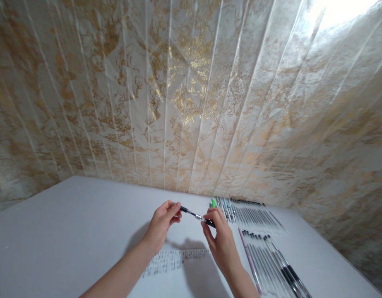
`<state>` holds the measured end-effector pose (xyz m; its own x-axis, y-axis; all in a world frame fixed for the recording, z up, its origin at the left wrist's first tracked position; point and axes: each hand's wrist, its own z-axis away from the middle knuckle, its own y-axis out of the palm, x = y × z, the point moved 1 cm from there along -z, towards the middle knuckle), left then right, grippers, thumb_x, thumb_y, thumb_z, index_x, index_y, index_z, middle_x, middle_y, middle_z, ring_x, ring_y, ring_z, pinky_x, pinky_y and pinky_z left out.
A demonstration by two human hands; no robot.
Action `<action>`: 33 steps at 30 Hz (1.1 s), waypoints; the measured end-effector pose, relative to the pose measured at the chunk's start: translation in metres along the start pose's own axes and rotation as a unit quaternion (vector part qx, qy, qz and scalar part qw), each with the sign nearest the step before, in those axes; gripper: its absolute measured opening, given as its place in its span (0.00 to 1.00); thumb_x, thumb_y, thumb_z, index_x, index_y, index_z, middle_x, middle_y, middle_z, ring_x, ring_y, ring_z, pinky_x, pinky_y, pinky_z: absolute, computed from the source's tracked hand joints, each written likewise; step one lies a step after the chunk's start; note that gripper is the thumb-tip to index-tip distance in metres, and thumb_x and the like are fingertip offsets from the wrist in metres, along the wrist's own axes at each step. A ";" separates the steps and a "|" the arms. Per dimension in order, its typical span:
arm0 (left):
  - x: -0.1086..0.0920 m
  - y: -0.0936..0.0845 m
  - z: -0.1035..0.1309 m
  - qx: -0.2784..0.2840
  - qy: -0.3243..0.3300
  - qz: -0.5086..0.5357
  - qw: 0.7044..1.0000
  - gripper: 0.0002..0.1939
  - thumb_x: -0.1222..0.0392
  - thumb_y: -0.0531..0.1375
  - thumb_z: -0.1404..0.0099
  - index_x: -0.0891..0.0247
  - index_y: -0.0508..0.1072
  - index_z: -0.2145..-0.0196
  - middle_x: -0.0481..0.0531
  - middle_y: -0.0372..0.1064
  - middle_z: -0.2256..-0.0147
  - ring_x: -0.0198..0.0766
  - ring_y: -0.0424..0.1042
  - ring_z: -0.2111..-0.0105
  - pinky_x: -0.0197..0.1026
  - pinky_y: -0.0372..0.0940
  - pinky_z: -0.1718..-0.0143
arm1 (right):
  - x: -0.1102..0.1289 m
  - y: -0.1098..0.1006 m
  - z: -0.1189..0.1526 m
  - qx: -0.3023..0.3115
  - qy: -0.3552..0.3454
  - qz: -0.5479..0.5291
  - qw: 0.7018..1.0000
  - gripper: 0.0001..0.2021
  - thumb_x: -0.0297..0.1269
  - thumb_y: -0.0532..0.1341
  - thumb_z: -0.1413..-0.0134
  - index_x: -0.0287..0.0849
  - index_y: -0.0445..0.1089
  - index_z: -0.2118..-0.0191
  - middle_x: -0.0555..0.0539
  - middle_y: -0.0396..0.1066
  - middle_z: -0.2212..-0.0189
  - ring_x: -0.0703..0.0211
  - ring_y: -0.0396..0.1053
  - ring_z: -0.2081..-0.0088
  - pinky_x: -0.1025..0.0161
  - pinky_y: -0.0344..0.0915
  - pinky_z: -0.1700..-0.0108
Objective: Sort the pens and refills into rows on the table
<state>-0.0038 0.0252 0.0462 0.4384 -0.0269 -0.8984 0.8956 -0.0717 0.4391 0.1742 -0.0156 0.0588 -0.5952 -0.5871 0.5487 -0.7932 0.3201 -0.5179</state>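
Observation:
A black and clear pen (195,215) is held between both hands above the white table. My left hand (166,219) is closed on its black left end, thumb against fingers. At the other end, my right hand (217,231) pinches the dark part with thumb and fingers. The pen slants down to the right. Below the hands, a patch of dark handwriting (169,261) shows on the white surface, partly in shadow.
Right of my right hand lie rows of thin refills (255,217), a pink stick (249,260), and thicker black-gripped pens (290,275). A green-capped pen (213,202) lies near the back edge. Behind the table (69,215) hangs a gold-patterned curtain (191,95).

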 end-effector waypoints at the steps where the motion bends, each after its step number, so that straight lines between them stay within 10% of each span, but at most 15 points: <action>1: 0.002 0.000 0.000 -0.004 -0.005 -0.001 1.000 0.20 0.45 0.69 0.49 0.63 0.69 0.75 0.45 0.67 0.77 0.32 0.65 0.73 0.34 0.62 0.69 | 0.001 -0.001 0.000 -0.005 -0.008 0.024 1.000 0.04 0.31 0.53 0.38 0.45 0.63 0.63 0.45 0.66 0.63 0.56 0.66 0.61 0.61 0.64 0.58; 11: -0.012 0.003 0.002 0.029 -0.014 0.008 0.999 0.18 0.50 0.70 0.49 0.63 0.76 0.64 0.50 0.71 0.63 0.34 0.66 0.64 0.33 0.62 0.65 | -0.003 -0.003 0.000 0.003 0.056 -0.002 0.998 0.05 0.36 0.56 0.39 0.44 0.66 0.66 0.50 0.69 0.72 0.61 0.67 0.71 0.67 0.63 0.69; 18: -0.010 0.012 0.011 0.048 0.003 -0.025 0.999 0.15 0.51 0.68 0.47 0.64 0.75 0.68 0.46 0.67 0.74 0.31 0.63 0.73 0.34 0.59 0.69 | 0.009 0.004 0.003 0.070 0.044 -0.019 0.996 0.12 0.34 0.53 0.38 0.45 0.68 0.52 0.48 0.73 0.64 0.62 0.70 0.68 0.68 0.65 0.64; 33: -0.020 0.008 0.007 0.012 0.045 0.070 0.997 0.13 0.54 0.68 0.44 0.62 0.77 0.63 0.50 0.72 0.62 0.34 0.67 0.63 0.32 0.63 0.66 | 0.023 -0.011 -0.006 0.113 0.208 -0.125 0.963 0.12 0.43 0.56 0.42 0.41 0.72 0.64 0.53 0.65 0.80 0.64 0.60 0.78 0.68 0.54 0.75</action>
<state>-0.0057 0.0182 0.0674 0.5642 0.0503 -0.8241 0.8240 -0.0973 0.5581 0.1684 -0.0284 0.0805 -0.4265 -0.2612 0.8660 -0.8981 0.0090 -0.4396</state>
